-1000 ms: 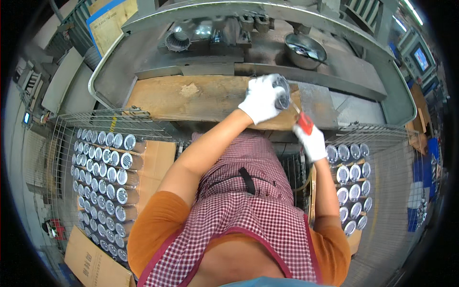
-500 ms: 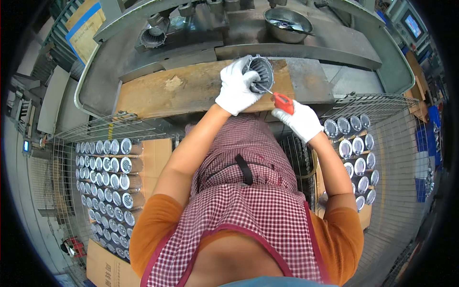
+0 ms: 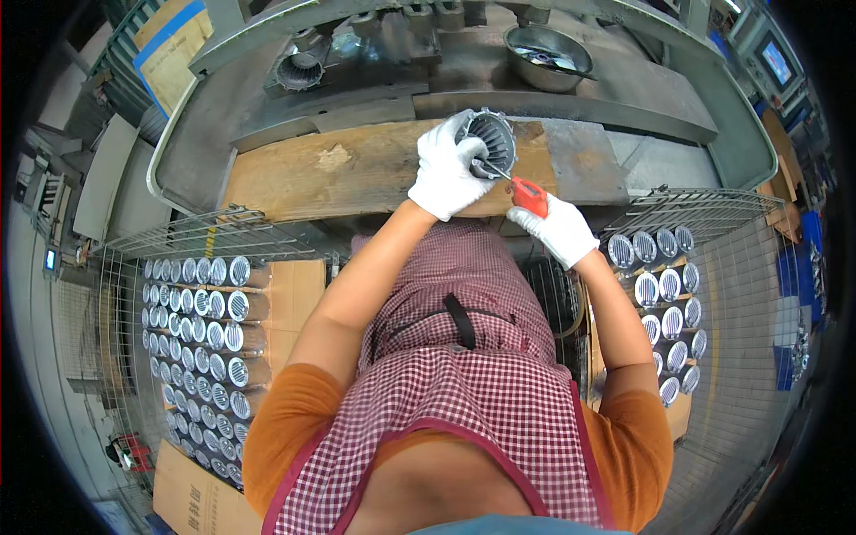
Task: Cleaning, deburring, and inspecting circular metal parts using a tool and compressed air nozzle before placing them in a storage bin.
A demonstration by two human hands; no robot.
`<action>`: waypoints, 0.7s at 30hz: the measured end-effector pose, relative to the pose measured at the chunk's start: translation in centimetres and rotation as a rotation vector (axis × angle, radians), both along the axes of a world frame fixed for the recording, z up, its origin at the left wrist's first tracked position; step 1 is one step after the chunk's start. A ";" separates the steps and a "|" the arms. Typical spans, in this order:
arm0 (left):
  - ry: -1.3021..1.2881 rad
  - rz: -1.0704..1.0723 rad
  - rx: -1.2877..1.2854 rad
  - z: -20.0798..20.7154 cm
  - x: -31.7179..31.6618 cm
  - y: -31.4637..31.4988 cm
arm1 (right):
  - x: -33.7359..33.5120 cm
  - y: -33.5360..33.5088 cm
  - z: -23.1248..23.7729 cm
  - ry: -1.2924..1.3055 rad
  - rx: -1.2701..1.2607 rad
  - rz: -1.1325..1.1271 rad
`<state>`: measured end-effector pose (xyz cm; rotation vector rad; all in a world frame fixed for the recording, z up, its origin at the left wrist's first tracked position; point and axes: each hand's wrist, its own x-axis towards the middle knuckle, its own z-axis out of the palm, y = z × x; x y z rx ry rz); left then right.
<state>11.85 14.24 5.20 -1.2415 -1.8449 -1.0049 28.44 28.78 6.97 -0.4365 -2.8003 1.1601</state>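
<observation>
My left hand (image 3: 448,169), in a white glove, grips a hollow metal part (image 3: 496,135) by its left side. The part is a dark grey cylinder with ribs round its inside, tilted so that its mouth faces me. My gloved right hand (image 3: 558,230) is closed round the red handle of a tool (image 3: 529,196). The tool's thin metal shaft reaches into the mouth of the part near its lower rim. Its tip is hidden inside, so its kind cannot be made out. Both hands are over the front edge of a worn wooden board (image 3: 374,165).
A metal bowl (image 3: 549,59) with shiny pieces stands on the machine bed at the back. Another ribbed cylinder (image 3: 300,69) sits at the back left. Wire carts flank me, with rows of metal cylinders (image 3: 207,303) on the left and more cylinders (image 3: 669,285) on the right.
The view has shifted slightly. The metal part has turned a little in my left hand, and the red-handled tool stays at its rim.
</observation>
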 end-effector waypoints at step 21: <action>-0.644 0.652 0.360 -2.5 -9.0 -12.6 | 5.8 20.4 -1.8 0.603 0.891 -1.375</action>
